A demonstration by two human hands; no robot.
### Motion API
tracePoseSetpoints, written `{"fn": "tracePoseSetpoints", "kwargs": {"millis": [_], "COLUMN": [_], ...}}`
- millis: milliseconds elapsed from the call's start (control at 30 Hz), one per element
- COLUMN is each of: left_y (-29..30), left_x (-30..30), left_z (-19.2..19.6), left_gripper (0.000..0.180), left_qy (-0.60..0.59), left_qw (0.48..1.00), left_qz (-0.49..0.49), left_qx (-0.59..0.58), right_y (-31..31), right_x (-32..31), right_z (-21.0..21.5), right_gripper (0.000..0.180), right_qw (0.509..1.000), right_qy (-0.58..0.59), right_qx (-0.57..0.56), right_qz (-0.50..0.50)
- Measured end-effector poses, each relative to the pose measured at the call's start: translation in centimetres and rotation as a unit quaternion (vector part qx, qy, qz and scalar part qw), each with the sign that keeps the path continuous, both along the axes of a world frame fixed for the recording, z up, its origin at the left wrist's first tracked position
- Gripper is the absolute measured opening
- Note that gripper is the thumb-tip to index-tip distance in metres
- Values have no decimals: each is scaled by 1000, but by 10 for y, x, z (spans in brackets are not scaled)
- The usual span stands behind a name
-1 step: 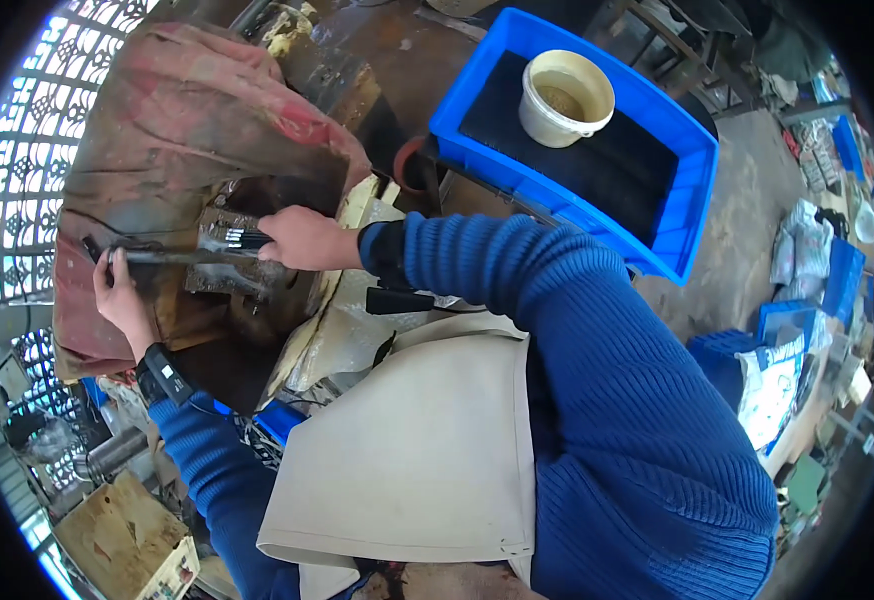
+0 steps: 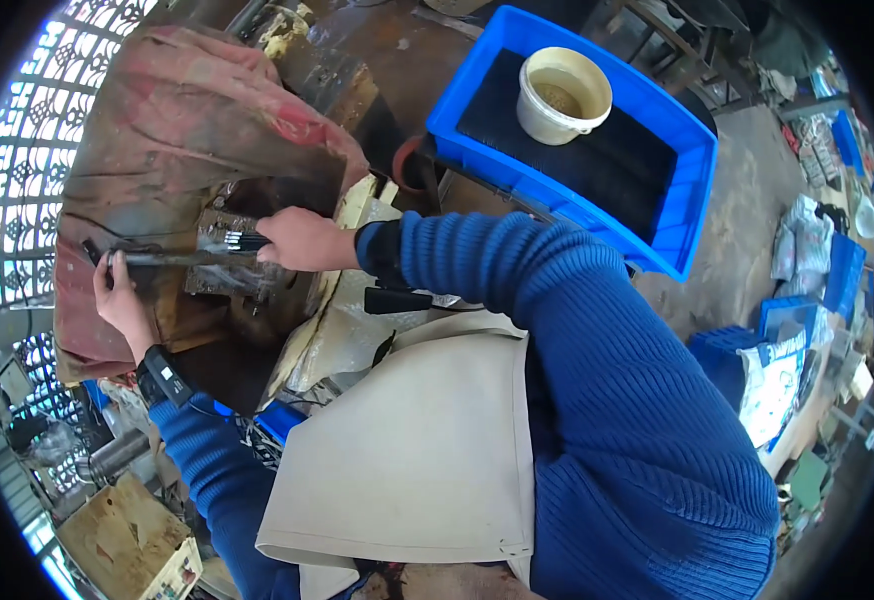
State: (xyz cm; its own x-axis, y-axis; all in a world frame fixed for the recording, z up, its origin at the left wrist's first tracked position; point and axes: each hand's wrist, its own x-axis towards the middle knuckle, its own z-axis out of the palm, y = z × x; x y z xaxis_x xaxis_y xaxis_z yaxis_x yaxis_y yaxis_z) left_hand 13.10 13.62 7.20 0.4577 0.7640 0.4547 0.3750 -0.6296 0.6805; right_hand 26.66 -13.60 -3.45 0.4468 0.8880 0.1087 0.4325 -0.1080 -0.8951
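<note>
My left hand [image 2: 122, 300] pinches the left end of a long dark bar [image 2: 162, 258], thumb and fingers closed round it. The bar runs level to the right, over a wet metal block [image 2: 219, 228], toward my other hand. My right hand [image 2: 307, 240] is closed round a small bundle of thin dark rods [image 2: 245, 241], whose bright tips point left above the block. Whether the right fingers also touch the bar is hidden. Behind and left of the block hangs a stained red cloth [image 2: 177, 110].
A blue tray [image 2: 692, 225] with a black bottom stands at the far right, holding a white bucket [image 2: 549, 125] with murky contents. A pale apron [image 2: 407, 450] covers my lap. At lower left lies an open box [image 2: 122, 540]. Blue bins [image 2: 722, 355] and bags stand along the right.
</note>
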Motion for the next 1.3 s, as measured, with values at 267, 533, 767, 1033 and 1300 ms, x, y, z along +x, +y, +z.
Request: {"fn": "tracePoseSetpoints", "kwargs": {"millis": [267, 533, 767, 1033, 1300], "left_y": [4, 19, 16, -18, -172], "left_x": [-1, -1, 2, -13, -59], "left_z": [3, -7, -1, 15, 20], "left_gripper": [35, 33, 31, 30, 22], "left_qy": [5, -1, -4, 3, 10], "left_qw": [1000, 999, 999, 998, 999], "left_qz": [3, 14, 6, 29, -49], "left_qx": [-29, -42, -53, -49, 16], "right_y": [-8, -5, -4, 13, 14], "right_x": [-2, -8, -8, -11, 2], "right_z": [9, 6, 8, -12, -16], "right_gripper": [27, 27, 27, 24, 18], "right_qw": [1000, 1000, 998, 992, 964], "right_qy": [-13, -18, -46, -53, 182], "right_qx": [-17, -2, -16, 83, 174], "right_qz": [4, -14, -35, -72, -88]}}
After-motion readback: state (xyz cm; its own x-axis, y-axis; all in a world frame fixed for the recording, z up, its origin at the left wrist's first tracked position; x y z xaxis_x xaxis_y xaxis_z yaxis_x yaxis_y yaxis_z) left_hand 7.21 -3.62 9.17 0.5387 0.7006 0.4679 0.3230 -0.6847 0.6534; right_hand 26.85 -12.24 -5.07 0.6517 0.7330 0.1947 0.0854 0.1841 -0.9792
